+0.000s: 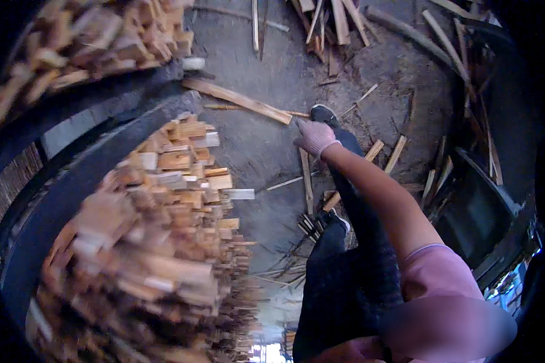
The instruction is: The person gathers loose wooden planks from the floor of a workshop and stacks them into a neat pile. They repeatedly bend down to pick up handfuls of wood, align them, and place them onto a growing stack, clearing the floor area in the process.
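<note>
My right hand (317, 138), in a pale knitted glove, reaches out low over the floor beside my forward shoe. A finger and the thumb point left and stand apart, with nothing visible between them. The fingertip comes close to the cut end of a long wooden slat (242, 101); whether it touches is unclear. That slat slants up to the left, toward the dark metal frame. Just below the hand, a narrower wood strip (307, 181) runs down toward my other shoe. My left hand is out of view.
At left, a tall stack of cut wood pieces (181, 199), partly blurred, stands by a dark curved frame (103, 139). Another wood pile (103, 36) rises behind it. Loose slats (339, 24) and sticks litter the floor (242, 54). A dark metal bin (478, 212) stands at right.
</note>
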Tool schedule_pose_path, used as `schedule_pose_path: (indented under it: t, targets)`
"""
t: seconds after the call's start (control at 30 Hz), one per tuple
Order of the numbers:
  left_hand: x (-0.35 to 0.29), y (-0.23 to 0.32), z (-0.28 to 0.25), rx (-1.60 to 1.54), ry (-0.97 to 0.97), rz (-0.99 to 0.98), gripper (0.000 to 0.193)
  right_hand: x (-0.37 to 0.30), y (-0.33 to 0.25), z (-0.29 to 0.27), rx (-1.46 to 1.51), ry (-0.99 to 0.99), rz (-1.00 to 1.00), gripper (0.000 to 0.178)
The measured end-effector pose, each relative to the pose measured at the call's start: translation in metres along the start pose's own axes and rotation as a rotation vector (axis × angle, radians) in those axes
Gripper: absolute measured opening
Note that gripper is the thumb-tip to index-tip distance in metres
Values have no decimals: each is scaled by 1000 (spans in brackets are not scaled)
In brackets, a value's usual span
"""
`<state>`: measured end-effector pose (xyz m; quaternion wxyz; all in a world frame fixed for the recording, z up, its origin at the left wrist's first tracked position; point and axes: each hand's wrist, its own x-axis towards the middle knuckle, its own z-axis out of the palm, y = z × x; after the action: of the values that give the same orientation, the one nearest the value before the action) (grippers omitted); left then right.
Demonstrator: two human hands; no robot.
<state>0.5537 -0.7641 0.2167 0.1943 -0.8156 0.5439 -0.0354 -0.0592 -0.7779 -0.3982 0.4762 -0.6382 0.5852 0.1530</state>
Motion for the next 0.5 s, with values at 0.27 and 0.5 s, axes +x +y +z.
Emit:
schedule_pose_path:
  t: [0.27,0.5]
  targets:
    - [67,76,34,93,-113,4,55,178,7,96,-280,133,22,57]
    - [16,72,5,106,-114,-44,54,157,15,66,-30,-152,-38,46]
